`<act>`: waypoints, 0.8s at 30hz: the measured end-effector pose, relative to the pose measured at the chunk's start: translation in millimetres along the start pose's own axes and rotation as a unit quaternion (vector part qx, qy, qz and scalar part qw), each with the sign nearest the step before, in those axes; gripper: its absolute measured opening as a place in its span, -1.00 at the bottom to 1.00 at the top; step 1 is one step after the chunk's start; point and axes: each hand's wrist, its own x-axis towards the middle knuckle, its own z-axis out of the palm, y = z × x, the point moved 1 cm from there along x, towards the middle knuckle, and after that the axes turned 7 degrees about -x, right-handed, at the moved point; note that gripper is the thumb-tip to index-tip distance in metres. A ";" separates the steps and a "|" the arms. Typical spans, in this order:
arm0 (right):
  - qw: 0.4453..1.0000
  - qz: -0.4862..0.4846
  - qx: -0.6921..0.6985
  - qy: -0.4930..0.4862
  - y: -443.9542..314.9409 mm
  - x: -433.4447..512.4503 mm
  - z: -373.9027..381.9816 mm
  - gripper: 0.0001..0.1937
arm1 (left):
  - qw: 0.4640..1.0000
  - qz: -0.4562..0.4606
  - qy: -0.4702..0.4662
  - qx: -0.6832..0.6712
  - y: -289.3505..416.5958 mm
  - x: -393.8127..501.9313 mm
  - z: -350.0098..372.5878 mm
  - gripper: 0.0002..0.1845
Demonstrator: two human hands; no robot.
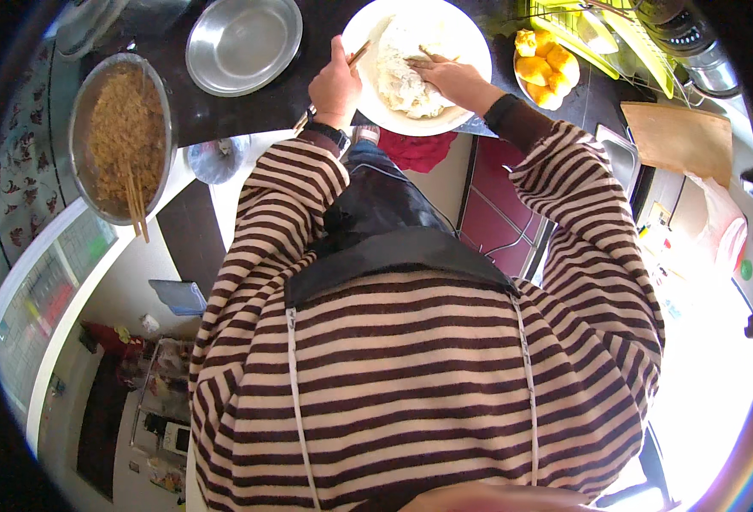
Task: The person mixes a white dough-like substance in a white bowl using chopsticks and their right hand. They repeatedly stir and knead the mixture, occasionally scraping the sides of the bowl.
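In front of me a white bowl (474, 48) sits at the counter's near edge. Pale, shaggy dough (408, 83) with a floury surface fills its middle. My left hand (338, 89) is at the bowl's left rim, closed around a pair of wooden chopsticks (358, 55) that slant past the wrist. Reaching in from the right, my right hand (450, 78) lies on the dough with fingers apart, and some dough clings to the fingertips. It grasps nothing that I can see.
An oval metal basin (245, 48) lies left of the bowl. Farther left, a metal bowl (168, 137) holds brown shredded filling (123, 121) and chopsticks (134, 201). On the right are a dish of yellow-orange pieces (546, 67), a green dish rack (607, 38) and a wooden board (677, 137).
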 end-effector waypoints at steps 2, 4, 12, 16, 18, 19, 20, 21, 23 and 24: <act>0.996 0.021 0.046 -0.070 1.1 6.9 -10.8 -0.69 | 1.000 0.000 -0.002 0.001 1.4 -0.8 -1.3 -0.41; 0.992 0.011 0.101 -0.081 2.5 11.4 -25.5 -0.67 | 1.000 -0.002 -0.003 0.012 2.4 0.5 -3.5 -0.42; 0.906 0.163 0.331 0.208 16.0 -37.3 -54.1 -0.74 | 1.000 0.011 0.012 0.007 -0.5 -1.2 -1.8 -0.41; 0.883 0.332 0.284 0.171 18.6 -26.5 -7.8 -0.56 | 1.000 0.009 0.004 0.005 -1.6 0.3 -1.7 -0.39; 0.876 0.362 0.210 0.242 20.0 0.5 14.6 -0.41 | 1.000 0.008 0.005 0.016 -0.9 0.4 -2.2 -0.38; 0.867 0.388 0.136 0.283 16.1 14.7 23.7 -0.43 | 1.000 0.005 0.005 0.028 -0.3 0.1 -2.0 -0.38; 0.859 0.361 0.222 0.287 19.6 25.1 29.0 -0.45 | 1.000 0.007 0.005 0.026 0.1 0.1 -1.8 -0.38; 0.844 0.352 0.316 0.252 27.8 39.5 30.4 -0.47 | 1.000 0.009 0.006 0.029 0.4 0.2 -1.4 -0.38; 0.830 0.321 0.397 0.223 26.6 65.3 32.0 -0.49 | 0.999 0.017 0.012 0.028 0.4 -0.7 -0.9 -0.38; 0.840 0.301 0.387 0.232 26.4 82.3 28.1 -0.49 | 0.999 0.024 0.018 0.025 0.3 -0.9 -0.9 -0.38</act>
